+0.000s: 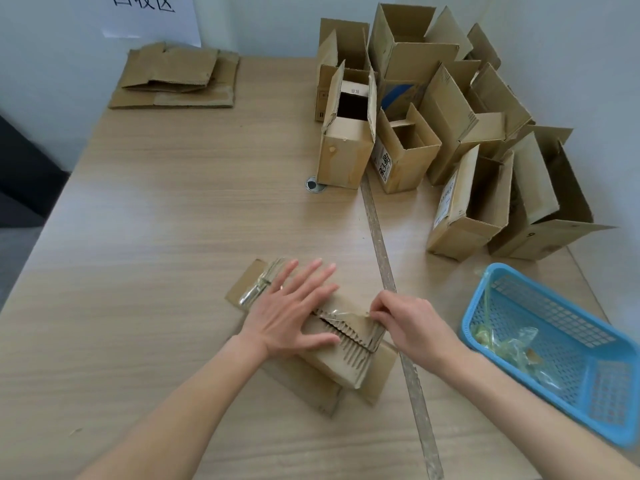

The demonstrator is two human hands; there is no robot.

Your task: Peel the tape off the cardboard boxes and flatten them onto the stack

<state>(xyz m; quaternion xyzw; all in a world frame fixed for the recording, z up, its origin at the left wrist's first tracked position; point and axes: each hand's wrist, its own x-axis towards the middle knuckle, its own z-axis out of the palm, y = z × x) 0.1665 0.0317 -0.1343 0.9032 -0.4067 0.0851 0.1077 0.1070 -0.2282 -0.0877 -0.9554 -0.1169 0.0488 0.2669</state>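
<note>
Head view: left hand (pixel 289 306) presses flat on the cardboard box (pixel 332 355) near the table's front edge, right hand (pixel 412 320) pinching tape (pixel 341 312) at its right end.

A white paper sign (pixel 152 15) on the wall reads "回收区", its top cropped; box labels are illegible.

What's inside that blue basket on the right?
The blue basket holds crumpled strips of clear, yellowish peeled tape, bunched toward its near-left end. The rest shows bare mesh floor. Whether anything lies under the tape cannot be seen.
</note>
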